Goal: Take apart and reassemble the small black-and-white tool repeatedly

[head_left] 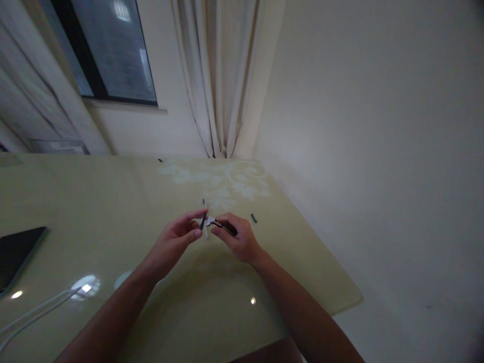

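The person's left hand (pixel 177 234) and right hand (pixel 238 236) are bare, with slender fingers. The left forearm (pixel 121 297) and right forearm (pixel 298 307) are bare too, smooth in outline, broadening from narrow wrists. A dark brownish patch (pixel 270 353) shows at the tabletop's (pixel 212 312) near edge; whether it is clothing is unclear.

Curtains (pixel 221 75) hang beside a dark-framed window (pixel 113 50) behind the glossy table (pixel 94 201).
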### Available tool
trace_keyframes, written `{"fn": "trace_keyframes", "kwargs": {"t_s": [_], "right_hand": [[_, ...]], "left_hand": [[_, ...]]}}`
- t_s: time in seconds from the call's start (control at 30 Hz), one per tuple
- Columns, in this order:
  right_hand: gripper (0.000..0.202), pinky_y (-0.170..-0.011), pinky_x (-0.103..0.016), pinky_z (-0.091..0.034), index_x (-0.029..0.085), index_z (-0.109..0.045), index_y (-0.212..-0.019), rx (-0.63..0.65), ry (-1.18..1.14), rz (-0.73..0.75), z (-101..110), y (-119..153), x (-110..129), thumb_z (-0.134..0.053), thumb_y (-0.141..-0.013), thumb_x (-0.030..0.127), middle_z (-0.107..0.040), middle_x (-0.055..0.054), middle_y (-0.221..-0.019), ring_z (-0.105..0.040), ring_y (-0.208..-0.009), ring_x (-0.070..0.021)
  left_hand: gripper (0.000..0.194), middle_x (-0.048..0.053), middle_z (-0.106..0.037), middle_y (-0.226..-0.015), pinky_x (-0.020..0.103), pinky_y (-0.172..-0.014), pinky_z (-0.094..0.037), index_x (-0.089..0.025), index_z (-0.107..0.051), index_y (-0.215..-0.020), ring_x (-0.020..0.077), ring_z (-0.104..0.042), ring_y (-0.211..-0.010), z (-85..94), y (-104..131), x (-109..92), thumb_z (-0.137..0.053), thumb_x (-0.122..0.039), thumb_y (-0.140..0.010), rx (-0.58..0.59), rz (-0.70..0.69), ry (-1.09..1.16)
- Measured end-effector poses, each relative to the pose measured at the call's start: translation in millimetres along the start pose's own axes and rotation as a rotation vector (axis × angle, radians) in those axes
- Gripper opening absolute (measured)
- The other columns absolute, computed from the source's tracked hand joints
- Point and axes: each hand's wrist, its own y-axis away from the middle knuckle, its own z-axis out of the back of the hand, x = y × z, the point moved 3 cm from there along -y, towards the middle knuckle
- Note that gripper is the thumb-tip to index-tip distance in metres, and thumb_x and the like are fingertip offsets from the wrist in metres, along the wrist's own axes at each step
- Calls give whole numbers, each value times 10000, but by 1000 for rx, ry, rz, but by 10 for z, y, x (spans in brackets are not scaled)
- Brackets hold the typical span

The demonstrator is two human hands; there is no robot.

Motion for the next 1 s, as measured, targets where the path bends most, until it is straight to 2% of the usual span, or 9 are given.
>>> {"fn": "trace_keyframes", "kwargs": {"t_s": [0.27,0.4,0.6,1.0], "right_hand": [[237,-773,-284,-491,204,-775,-1050,-38,86,160,1,-3,-9,-720,-961,416,-747,-53,-898,-657,-798,-177],[247,-747,-269,-498,179,-770,-1062,-80,90,197,19,4,-19,-714,-973,403,-743,-54,-881,-652,-770,-160],[222,-726,-267,-495,177,-782,-1070,-42,91,269,-22,13,-5,-719,-978,369,-731,-49,-855,-639,-746,-151],[240,-694,-275,-503,177,-805,-1095,-56,78,304,-12,8,5,-713,-987,371,-728,-55,-822,-626,-713,-154]], "left_hand": [[517,29,-716,-924,271,-808,-472,-271,-779,-1251,153,-591,-830,-2,-7,46,-893,-360,-754,-24,-19,68],[520,29,-711,-896,258,-779,-464,-261,-792,-1233,143,-579,-806,-15,-14,46,-909,-356,-736,-52,-30,92],[533,38,-726,-895,286,-798,-478,-259,-809,-1206,163,-606,-825,-65,0,49,-934,-368,-699,-43,2,130],[530,19,-714,-840,273,-788,-482,-270,-834,-1148,136,-591,-779,-63,-3,75,-971,-327,-639,-42,8,197]]}}
